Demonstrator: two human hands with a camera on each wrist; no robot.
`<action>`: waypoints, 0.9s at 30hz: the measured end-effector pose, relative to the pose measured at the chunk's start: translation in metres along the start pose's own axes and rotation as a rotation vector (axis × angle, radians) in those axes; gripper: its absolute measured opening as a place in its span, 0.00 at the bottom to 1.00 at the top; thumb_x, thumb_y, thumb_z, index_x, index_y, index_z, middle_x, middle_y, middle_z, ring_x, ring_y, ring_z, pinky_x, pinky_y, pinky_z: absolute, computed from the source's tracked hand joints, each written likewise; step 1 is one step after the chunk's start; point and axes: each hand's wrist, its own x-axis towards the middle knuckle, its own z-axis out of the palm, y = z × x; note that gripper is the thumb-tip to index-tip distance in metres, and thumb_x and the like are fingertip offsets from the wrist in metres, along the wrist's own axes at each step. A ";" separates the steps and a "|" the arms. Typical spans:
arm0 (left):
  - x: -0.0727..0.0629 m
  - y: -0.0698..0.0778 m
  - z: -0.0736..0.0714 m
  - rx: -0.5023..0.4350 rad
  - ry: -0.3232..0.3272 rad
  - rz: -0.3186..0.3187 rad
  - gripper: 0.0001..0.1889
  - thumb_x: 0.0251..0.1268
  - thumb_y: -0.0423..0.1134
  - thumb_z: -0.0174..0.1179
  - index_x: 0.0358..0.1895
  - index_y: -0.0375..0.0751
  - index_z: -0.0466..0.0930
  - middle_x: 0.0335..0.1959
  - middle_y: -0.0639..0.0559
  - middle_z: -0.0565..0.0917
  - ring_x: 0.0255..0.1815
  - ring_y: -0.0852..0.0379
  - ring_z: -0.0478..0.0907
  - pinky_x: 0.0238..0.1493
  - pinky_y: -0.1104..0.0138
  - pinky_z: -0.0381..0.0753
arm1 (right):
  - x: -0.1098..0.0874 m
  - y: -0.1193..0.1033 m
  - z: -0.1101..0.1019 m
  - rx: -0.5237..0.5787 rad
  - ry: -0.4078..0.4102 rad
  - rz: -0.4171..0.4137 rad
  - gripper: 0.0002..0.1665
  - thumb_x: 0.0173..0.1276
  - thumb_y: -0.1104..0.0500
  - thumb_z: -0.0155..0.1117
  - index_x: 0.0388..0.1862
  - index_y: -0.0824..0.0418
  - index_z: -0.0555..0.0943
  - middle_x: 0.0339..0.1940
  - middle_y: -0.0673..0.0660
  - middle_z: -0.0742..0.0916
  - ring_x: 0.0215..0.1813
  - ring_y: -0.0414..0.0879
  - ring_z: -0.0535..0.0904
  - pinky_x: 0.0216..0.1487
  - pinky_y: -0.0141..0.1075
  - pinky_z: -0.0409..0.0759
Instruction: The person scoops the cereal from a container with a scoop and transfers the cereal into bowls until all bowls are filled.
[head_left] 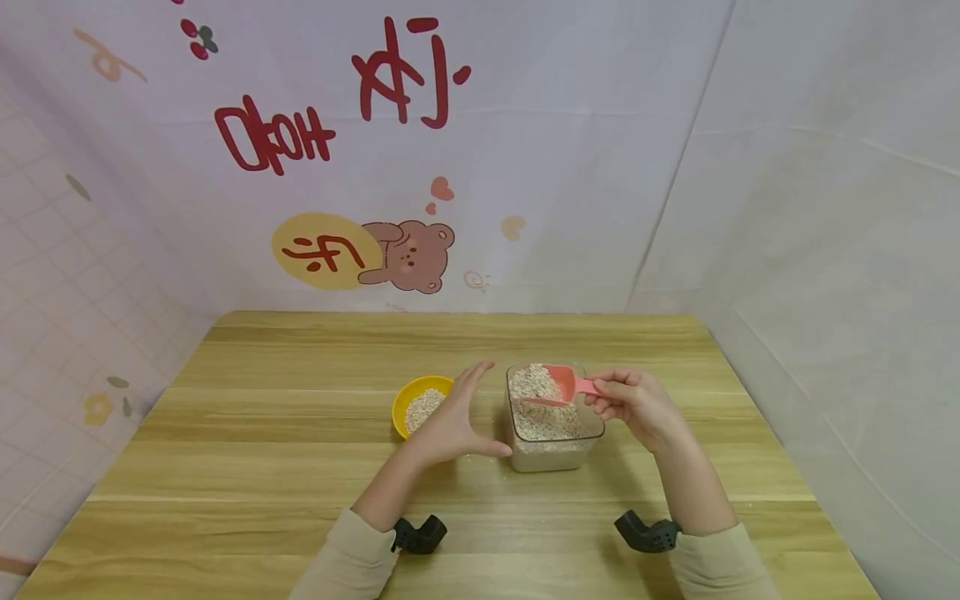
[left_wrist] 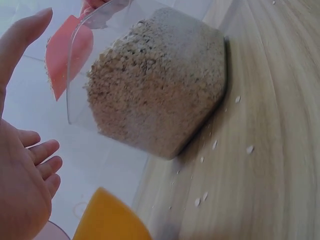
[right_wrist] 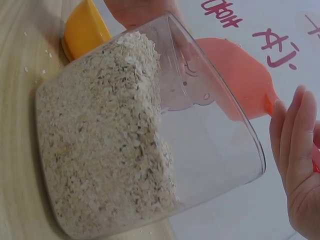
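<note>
My right hand (head_left: 633, 406) grips the handle of a pink scoop (head_left: 564, 384) heaped with oat flakes. The scoop is over the open top of a clear square container (head_left: 551, 457), which holds more oats (right_wrist: 100, 135). On the container's left, my left hand (head_left: 452, 427) is spread, thumb and fingers apart, holding nothing; its thumb tip comes right by the container's wall in the head view. Behind that hand stands a yellow bowl (head_left: 401, 402) with oats inside, partly covered by the hand.
Loose flakes (left_wrist: 250, 149) lie scattered on the wooden table (head_left: 285, 467) near the container. A printed cloth wall (head_left: 585, 167) rises behind the table's back edge. Black wrist mounts (head_left: 420, 535) sit at both cuffs.
</note>
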 end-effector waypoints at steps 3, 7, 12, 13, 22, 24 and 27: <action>-0.004 -0.002 -0.004 0.014 0.008 -0.002 0.63 0.34 0.58 0.78 0.76 0.63 0.43 0.76 0.57 0.46 0.74 0.52 0.47 0.66 0.45 0.56 | 0.001 -0.001 0.003 0.017 -0.006 -0.009 0.09 0.71 0.70 0.52 0.42 0.72 0.80 0.26 0.57 0.86 0.25 0.40 0.82 0.27 0.28 0.81; -0.009 -0.005 -0.011 0.031 0.025 -0.006 0.64 0.33 0.62 0.77 0.76 0.63 0.44 0.76 0.55 0.48 0.74 0.52 0.48 0.67 0.46 0.56 | 0.004 -0.001 0.008 0.028 -0.008 -0.009 0.09 0.71 0.70 0.52 0.41 0.70 0.81 0.26 0.57 0.86 0.25 0.39 0.81 0.28 0.28 0.80; -0.015 -0.010 -0.020 0.048 0.056 -0.007 0.64 0.32 0.60 0.78 0.76 0.59 0.46 0.76 0.51 0.49 0.74 0.50 0.49 0.67 0.46 0.55 | 0.010 -0.001 0.016 0.023 -0.006 0.003 0.08 0.70 0.71 0.53 0.41 0.69 0.80 0.26 0.57 0.86 0.25 0.39 0.81 0.28 0.28 0.80; -0.016 -0.011 -0.022 0.047 0.061 -0.011 0.64 0.32 0.60 0.78 0.76 0.59 0.46 0.76 0.51 0.50 0.74 0.50 0.49 0.67 0.46 0.54 | 0.011 0.000 0.017 0.021 -0.006 0.006 0.08 0.70 0.71 0.53 0.42 0.70 0.80 0.26 0.57 0.86 0.25 0.39 0.81 0.28 0.28 0.80; -0.024 -0.024 -0.034 0.034 0.087 -0.029 0.64 0.31 0.57 0.80 0.76 0.59 0.46 0.76 0.51 0.48 0.74 0.49 0.48 0.66 0.44 0.55 | 0.019 0.000 0.034 0.002 0.006 0.045 0.10 0.70 0.71 0.53 0.46 0.77 0.76 0.26 0.57 0.86 0.25 0.40 0.81 0.28 0.28 0.80; -0.026 -0.026 -0.037 0.023 0.094 -0.036 0.64 0.31 0.55 0.80 0.76 0.58 0.46 0.76 0.49 0.48 0.74 0.48 0.48 0.66 0.43 0.55 | 0.022 0.000 0.036 -0.002 0.002 0.051 0.10 0.70 0.71 0.53 0.46 0.77 0.76 0.26 0.57 0.86 0.25 0.40 0.81 0.28 0.28 0.80; -0.030 -0.030 -0.040 0.013 0.101 -0.051 0.64 0.32 0.50 0.81 0.76 0.56 0.46 0.76 0.46 0.48 0.74 0.45 0.46 0.65 0.41 0.54 | 0.025 0.002 0.040 -0.003 -0.006 0.056 0.09 0.70 0.72 0.52 0.45 0.76 0.76 0.26 0.57 0.86 0.24 0.40 0.81 0.28 0.28 0.80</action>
